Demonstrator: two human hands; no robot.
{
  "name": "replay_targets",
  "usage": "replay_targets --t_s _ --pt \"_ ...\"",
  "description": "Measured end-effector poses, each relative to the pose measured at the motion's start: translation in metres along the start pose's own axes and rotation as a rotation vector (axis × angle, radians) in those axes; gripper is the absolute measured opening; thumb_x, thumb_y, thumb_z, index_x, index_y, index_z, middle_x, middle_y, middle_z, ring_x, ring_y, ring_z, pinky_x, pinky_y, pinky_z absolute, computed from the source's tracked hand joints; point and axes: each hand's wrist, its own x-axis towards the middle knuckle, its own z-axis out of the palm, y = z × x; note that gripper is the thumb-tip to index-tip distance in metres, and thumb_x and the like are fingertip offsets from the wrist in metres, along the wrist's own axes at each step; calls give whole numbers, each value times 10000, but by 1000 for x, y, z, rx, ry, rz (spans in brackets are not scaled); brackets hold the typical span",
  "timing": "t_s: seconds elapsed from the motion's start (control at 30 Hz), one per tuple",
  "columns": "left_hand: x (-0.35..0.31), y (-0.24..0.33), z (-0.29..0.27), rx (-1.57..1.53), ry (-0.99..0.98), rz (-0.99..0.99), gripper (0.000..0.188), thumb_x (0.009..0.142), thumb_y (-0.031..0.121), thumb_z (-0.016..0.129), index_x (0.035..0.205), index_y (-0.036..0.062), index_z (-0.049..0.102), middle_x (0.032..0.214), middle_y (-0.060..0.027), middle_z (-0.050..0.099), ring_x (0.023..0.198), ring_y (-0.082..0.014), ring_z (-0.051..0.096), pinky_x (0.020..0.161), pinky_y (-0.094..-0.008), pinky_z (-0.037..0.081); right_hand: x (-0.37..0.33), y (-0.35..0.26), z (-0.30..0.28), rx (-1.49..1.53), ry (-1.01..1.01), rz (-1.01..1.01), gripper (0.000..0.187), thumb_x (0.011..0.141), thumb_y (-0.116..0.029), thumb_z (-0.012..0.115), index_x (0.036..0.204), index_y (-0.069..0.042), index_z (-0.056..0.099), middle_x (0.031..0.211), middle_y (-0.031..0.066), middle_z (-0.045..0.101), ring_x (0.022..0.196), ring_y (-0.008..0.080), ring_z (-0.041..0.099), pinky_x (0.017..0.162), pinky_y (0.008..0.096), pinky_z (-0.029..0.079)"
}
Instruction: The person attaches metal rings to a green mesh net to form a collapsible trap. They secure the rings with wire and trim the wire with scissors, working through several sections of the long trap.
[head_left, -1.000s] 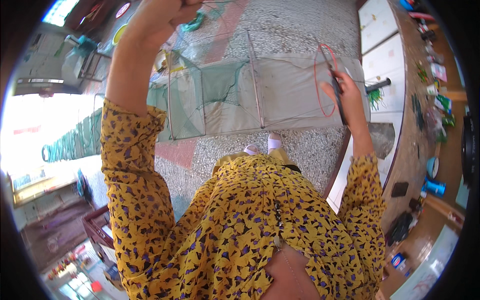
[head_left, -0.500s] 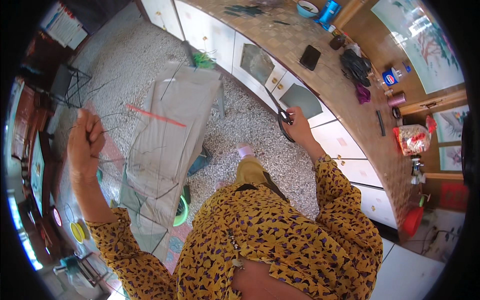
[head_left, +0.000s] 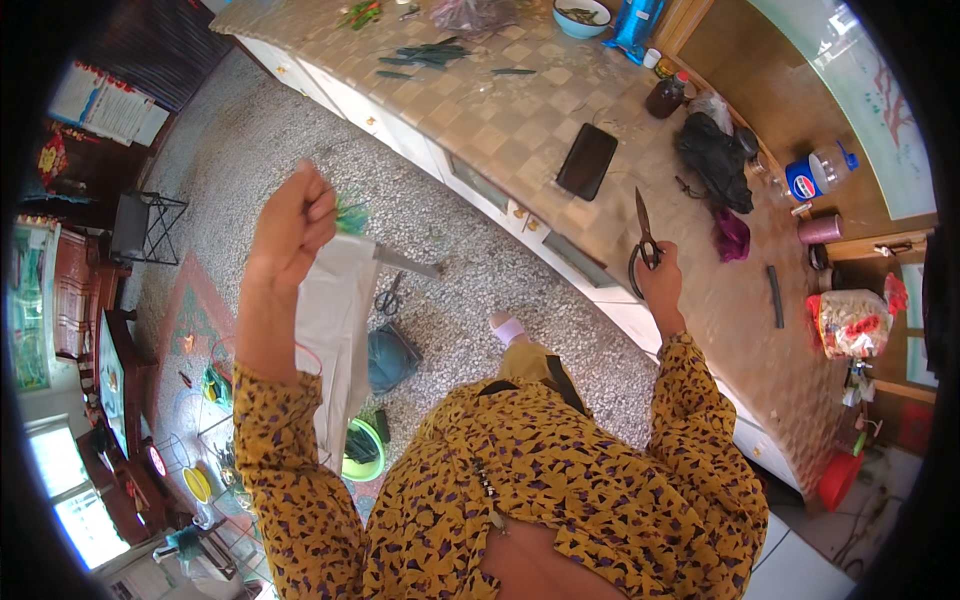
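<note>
Black scissors (head_left: 643, 240) were held tight in the right hand (head_left: 660, 285), blades almost shut. Green netting (head_left: 345, 215) was pinched in the left hand (head_left: 290, 225); it should be kept taut before cutting.

Long-sleeved mustard-yellow blouse (head_left: 560, 470) with small dark purple leaf-like print, cuffs (head_left: 680, 350) at both wrists.

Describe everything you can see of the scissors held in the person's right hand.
The dark metal scissors with looped black handles are held in the right hand, whose fingers wrap the loops. The narrow blades look shut or nearly so and point up and away from the person, over the brown checkered countertop. Only the hand appears to touch them; they hang above the counter's front edge, right of a flat black rectangular tray.
</note>
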Motion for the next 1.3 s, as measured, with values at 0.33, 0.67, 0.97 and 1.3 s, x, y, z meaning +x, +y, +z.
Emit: replay_targets --t_s 0.33,0.67,0.97,1.3 --pt "163 -35 37 1220 136 471 336 857 326 458 840 0 537 777 -179 605 776 -348 575 683 -430 429 -22 -35 -6 14 -51 -31 409 741 -141 632 1096 -77 440 862 137 605 786 305 590 663 363 460" --pt "241 -90 69 1277 23 478 443 793 216 577 1159 12 437 1063 -198 528 894 -344 564 790 -414 432 -31 -56 -15 52 -182 90 475 706 -103 650 1125 -67 429 875 142 576 787 299 571 677 351 459" --pt "153 -110 23 791 57 338 214 833 114 518 1015 2 537 830 -128 612 733 -199 606 645 -288 473 -31 -45 -18 -56 -188 32 447 764 -149 602 1148 -40 401 957 194 568 840 348 568 704 382 462" --pt "-98 -234 -65 447 131 -239 180 885 123 478 999 -6 529 809 -58 584 686 -115 564 629 -252 477 -36 -33 -5 -215 -290 -104 459 776 -165 577 1162 -34 367 1000 235 537 876 394 545 742 420 443"
